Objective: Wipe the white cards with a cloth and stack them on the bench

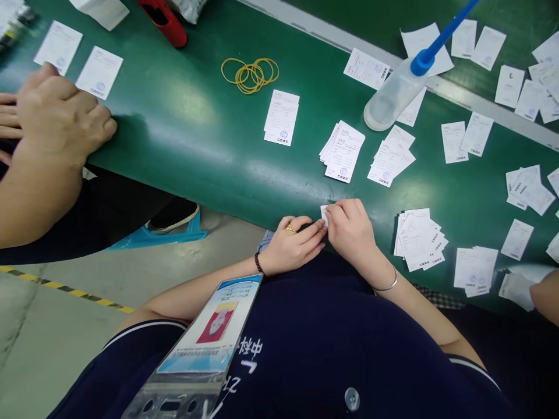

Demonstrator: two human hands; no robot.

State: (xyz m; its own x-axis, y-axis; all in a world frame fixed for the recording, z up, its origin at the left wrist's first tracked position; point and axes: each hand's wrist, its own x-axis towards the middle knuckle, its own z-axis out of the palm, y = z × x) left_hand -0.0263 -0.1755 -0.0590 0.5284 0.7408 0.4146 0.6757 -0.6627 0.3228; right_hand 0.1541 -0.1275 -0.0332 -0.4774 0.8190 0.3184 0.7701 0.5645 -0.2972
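My left hand (pixel 292 243), with a gold ring and a dark bead bracelet, and my right hand (pixel 350 231), with a thin silver bangle, meet at the edge of a green conveyor belt (pixel 183 157). Between them, they pinch a small white paper slip (pixel 324 215), mostly hidden by my fingers. The nearest loose stacks are a printed white slip stack (pixel 343 152) ahead of my hands and a messier stack (pixel 420 239) to my right. Any print on the held slip is hidden.
A co-worker's hands (pixel 56 113) rest on the belt's left side near white slips (pixel 99 72). A yellow rubber band bundle (pixel 250 75), a plastic bottle with a blue tube (pixel 393 93), and several more slips lie ahead. Another person's forearm (pixel 545 297) enters at right.
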